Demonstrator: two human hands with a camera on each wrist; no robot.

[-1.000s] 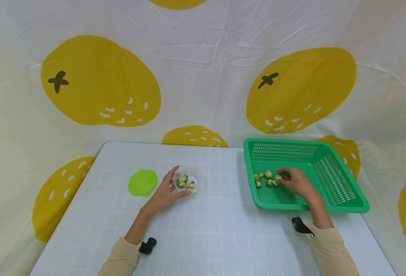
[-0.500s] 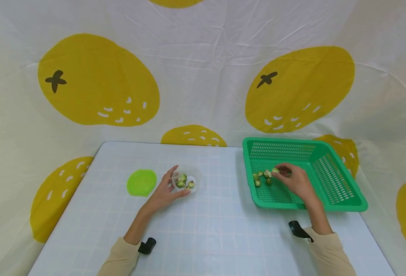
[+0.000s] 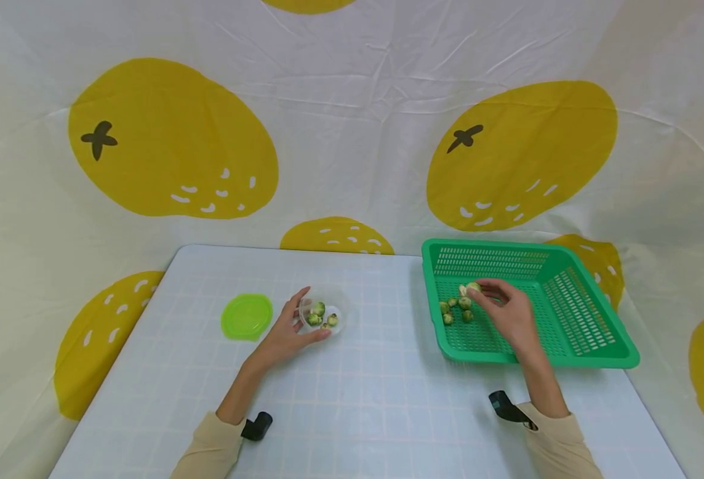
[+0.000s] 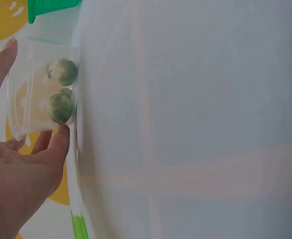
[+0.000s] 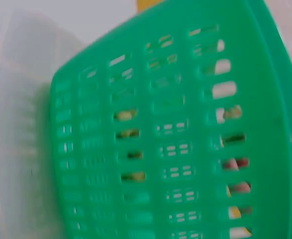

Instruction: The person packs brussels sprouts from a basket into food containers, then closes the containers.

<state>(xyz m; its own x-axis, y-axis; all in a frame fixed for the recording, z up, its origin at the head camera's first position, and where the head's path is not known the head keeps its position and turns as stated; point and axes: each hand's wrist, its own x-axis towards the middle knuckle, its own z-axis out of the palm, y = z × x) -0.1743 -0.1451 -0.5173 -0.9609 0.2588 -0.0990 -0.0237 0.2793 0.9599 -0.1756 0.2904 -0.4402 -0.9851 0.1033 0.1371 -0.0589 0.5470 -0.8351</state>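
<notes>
Patterned cloth (image 3: 352, 166) behind both hands, table (image 3: 382, 412) under them. Basket (image 3: 552, 332) surrounds the right hand (image 3: 508, 316) from below. Over the last second that hand has moved a bit to its left and farther from the body; left hand (image 3: 285, 339) stays where it was. Left thumb and fingers curve round the clear cup (image 3: 328, 298), which sits on the table between them. Lid (image 3: 247, 317) lies flat just left of the left hand, off the cup. Cup sprouts (image 3: 313, 319) sit at the bottom, near the left fingers. Loose sprouts (image 3: 465, 303) cluster in the basket, left of the right hand. Held sprout (image 3: 474, 287) is pinched in the right fingertips, now past the cluster's far side. Pale bit (image 3: 462, 291) just left of it: can't tell if it's held too. Right wrist view is blurred, slotted wall only, no grip check there. Reads as: sprout picked from the group, but over the basket, well apart from the cup.
</notes>
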